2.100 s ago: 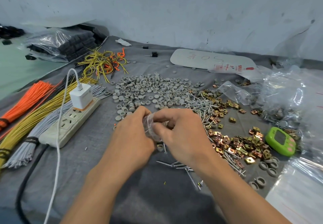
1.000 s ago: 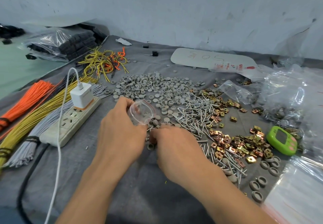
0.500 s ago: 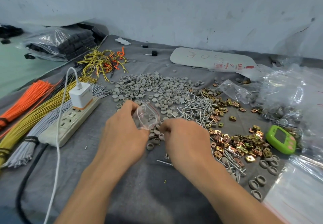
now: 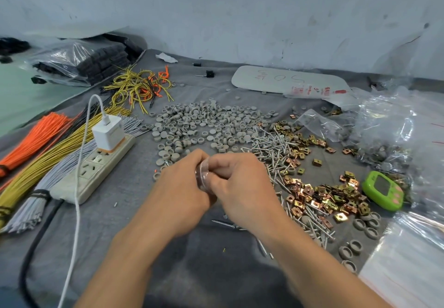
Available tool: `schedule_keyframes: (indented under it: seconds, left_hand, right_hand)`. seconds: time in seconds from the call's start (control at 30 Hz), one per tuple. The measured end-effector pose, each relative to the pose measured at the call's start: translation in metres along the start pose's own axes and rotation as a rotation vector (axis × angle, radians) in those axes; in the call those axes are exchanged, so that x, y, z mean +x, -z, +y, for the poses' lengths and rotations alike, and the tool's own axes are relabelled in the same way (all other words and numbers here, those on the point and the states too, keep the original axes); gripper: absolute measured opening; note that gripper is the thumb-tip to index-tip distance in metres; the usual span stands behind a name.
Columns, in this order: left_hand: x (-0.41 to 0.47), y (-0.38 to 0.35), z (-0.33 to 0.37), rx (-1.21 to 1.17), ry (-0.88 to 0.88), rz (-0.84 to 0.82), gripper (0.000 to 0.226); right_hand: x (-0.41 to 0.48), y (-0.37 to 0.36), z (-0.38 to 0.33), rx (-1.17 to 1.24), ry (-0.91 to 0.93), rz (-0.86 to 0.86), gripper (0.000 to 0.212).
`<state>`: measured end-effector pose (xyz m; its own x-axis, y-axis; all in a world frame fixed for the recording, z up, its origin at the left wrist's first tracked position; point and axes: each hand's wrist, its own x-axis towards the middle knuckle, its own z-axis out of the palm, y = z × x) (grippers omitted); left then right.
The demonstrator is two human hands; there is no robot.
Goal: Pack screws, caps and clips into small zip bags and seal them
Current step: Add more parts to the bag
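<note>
Now, left hand [image 4: 182, 187]: it keeps its pinch on the small zip bag [image 4: 203, 173], fingers curled round the clear film, holding it just above the grey cloth [image 4: 120, 211].
Right hand [image 4: 242, 183]: it has come up from the loose parts to meet the left hand. Its thumb and fingertips are closed on the bag's mouth. I cannot tell whether they carry a part.
Hands together: they touch across the bag, which is nearly hidden between them.
Change: half a second ago the right hand was down at the near edge of the caps and the bag stood open and plain to see. Now I see only a sliver of film.
Meaning: I judge that a pick is going into the bag, so this is still filling. I see no sign the zip is pressed shut.
Caps [image 4: 204, 125]: a grey heap just beyond the hands.
Screws [image 4: 276, 146]: right of the caps, close to the right hand.
Clips [image 4: 319, 195]: brass-coloured, further right, mixed with screws.
Edges: a power strip [image 4: 96, 171] lies to the left and a green counter [image 4: 382, 191] to the right.
</note>
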<state>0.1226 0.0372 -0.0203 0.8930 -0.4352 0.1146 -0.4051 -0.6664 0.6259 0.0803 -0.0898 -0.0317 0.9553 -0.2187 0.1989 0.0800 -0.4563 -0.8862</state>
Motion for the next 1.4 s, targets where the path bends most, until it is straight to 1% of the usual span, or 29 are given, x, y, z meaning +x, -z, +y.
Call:
schedule_keyframes:
  seconds: [0.07, 0.1, 0.13, 0.2, 0.23, 0.27, 0.3, 0.33, 0.43, 0.47, 0.5, 0.57, 0.6, 0.67, 0.7, 0.8, 0.87, 0.93, 0.97, 1.03, 1.1, 1.13, 1.2, 1.23, 1.3, 1.4]
  left_hand:
    - [-0.001, 0.000, -0.001, -0.057, 0.010, 0.026, 0.032]
    - [-0.001, 0.001, -0.001, -0.064, 0.012, 0.046, 0.029]
    - [0.000, 0.001, -0.001, -0.062, 0.013, 0.070, 0.026]
    - [0.000, 0.002, -0.002, -0.067, 0.021, 0.137, 0.022]
    - [0.000, 0.003, -0.003, -0.076, 0.032, 0.173, 0.022]
    - [0.001, 0.004, -0.004, -0.085, 0.045, 0.206, 0.022]
    - [0.001, 0.005, -0.005, -0.090, 0.053, 0.236, 0.021]
    - [0.001, 0.005, -0.005, -0.096, 0.059, 0.263, 0.019]
    - [0.002, 0.007, -0.005, -0.131, 0.094, 0.366, 0.013]
    - [0.002, 0.008, -0.005, -0.141, 0.105, 0.406, 0.013]
    - [0.002, 0.009, -0.005, -0.140, 0.105, 0.446, 0.013]
    - [0.001, 0.013, -0.007, -0.089, 0.078, 0.512, 0.014]
    - [0.001, 0.014, -0.008, -0.051, 0.066, 0.527, 0.015]
    - [0.003, 0.016, -0.013, 0.024, 0.065, 0.500, 0.014]
    - [0.004, 0.015, -0.016, 0.058, 0.078, 0.454, 0.013]
    - [0.004, 0.011, -0.020, 0.120, 0.120, 0.278, 0.023]
    - [0.004, 0.008, -0.020, 0.161, 0.116, 0.205, 0.035]
    - [0.004, 0.006, -0.018, 0.199, 0.109, 0.158, 0.048]
    - [0.005, 0.005, -0.017, 0.214, 0.102, 0.141, 0.052]
    - [0.006, 0.002, -0.016, 0.224, 0.083, 0.124, 0.054]
    - [0.006, 0.000, -0.013, 0.223, 0.055, 0.125, 0.054]
    - [0.005, -0.001, -0.012, 0.216, 0.039, 0.125, 0.052]
    - [0.004, -0.002, -0.009, 0.158, 0.007, 0.115, 0.047]
    - [0.004, -0.002, -0.008, 0.116, -0.006, 0.105, 0.044]
    - [0.002, -0.002, -0.004, 0.052, -0.020, 0.086, 0.044]
    - [0.001, -0.001, -0.001, 0.004, -0.049, 0.057, 0.039]
  right_hand:
    - [0.001, 0.003, 0.000, -0.044, 0.001, -0.056, 0.029]
    - [0.002, 0.005, 0.001, -0.022, -0.007, -0.054, 0.028]
    - [0.003, 0.007, 0.001, 0.024, -0.021, -0.010, 0.028]
    - [0.006, 0.015, 0.003, 0.127, -0.058, 0.152, 0.031]
    - [0.008, 0.020, 0.005, 0.131, -0.068, 0.234, 0.031]
    - [0.010, 0.023, 0.007, 0.084, -0.070, 0.289, 0.031]
    - [0.011, 0.026, 0.010, -0.001, -0.072, 0.301, 0.031]
    - [0.012, 0.027, 0.011, -0.109, -0.079, 0.265, 0.036]
    - [0.007, 0.021, 0.015, -0.458, -0.096, -0.015, 0.074]
    - [0.006, 0.018, 0.015, -0.555, -0.079, -0.106, 0.082]
    - [0.005, 0.014, 0.014, -0.632, -0.053, -0.175, 0.085]
    - [0.006, 0.011, 0.016, -0.758, 0.015, -0.230, 0.083]
    - [0.008, 0.010, 0.016, -0.803, 0.043, -0.224, 0.077]
    - [0.009, 0.011, 0.015, -0.850, 0.066, -0.191, 0.061]
    - [0.010, 0.011, 0.015, -0.852, 0.064, -0.181, 0.054]
    - [0.010, 0.011, 0.016, -0.828, 0.069, -0.156, 0.041]
    - [0.010, 0.011, 0.016, -0.824, 0.080, -0.105, 0.033]
    - [0.009, 0.011, 0.017, -0.770, 0.060, -0.045, 0.031]
    - [0.007, 0.013, 0.017, -0.698, 0.030, -0.010, 0.030]
    - [0.005, 0.016, 0.013, -0.468, -0.034, 0.081, 0.027]
    - [0.004, 0.019, 0.006, -0.228, -0.040, 0.158, 0.023]
    - [0.004, 0.020, 0.002, -0.110, -0.037, 0.148, 0.021]
    - [0.003, 0.019, -0.005, 0.064, -0.064, 0.069, 0.020]
    - [0.002, 0.018, -0.006, 0.097, -0.083, 0.037, 0.018]
    - [0.001, 0.014, -0.006, 0.082, -0.107, 0.014, 0.016]
    - [0.002, 0.009, -0.005, 0.072, -0.088, -0.020, 0.014]
